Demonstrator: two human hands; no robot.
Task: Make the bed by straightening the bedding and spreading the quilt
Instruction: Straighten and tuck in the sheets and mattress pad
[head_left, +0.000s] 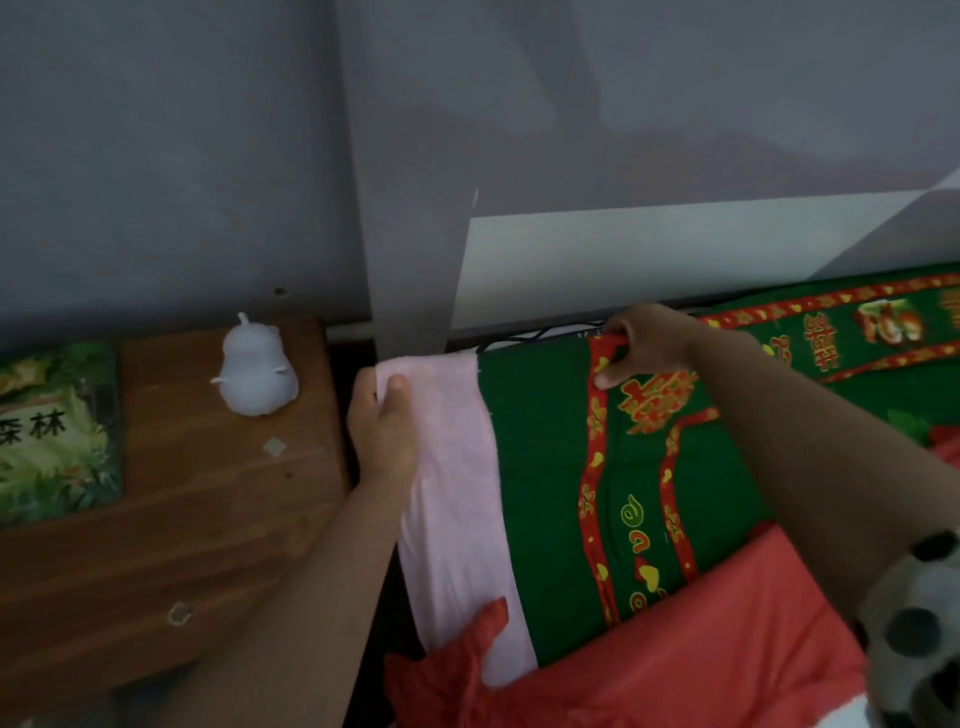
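Two hands grip: left hand (382, 426) pinches pink sheet (457, 493) corner, right hand (631, 345) clutches green patterned sheet (550, 467) edge. Soft, light cloth; pull by edges.

Narrow dark gap between wooden nightstand (171, 519) and bed edge, largely taken up by left hand (382, 431) gripping pink cloth (457, 499); headboard (649, 260) tight behind green sheet (540, 467); white figurine (255, 371) and book (57, 431) crowding nightstand top.

Bare forearms; right sleeve (914, 623) pale (dark round spots).
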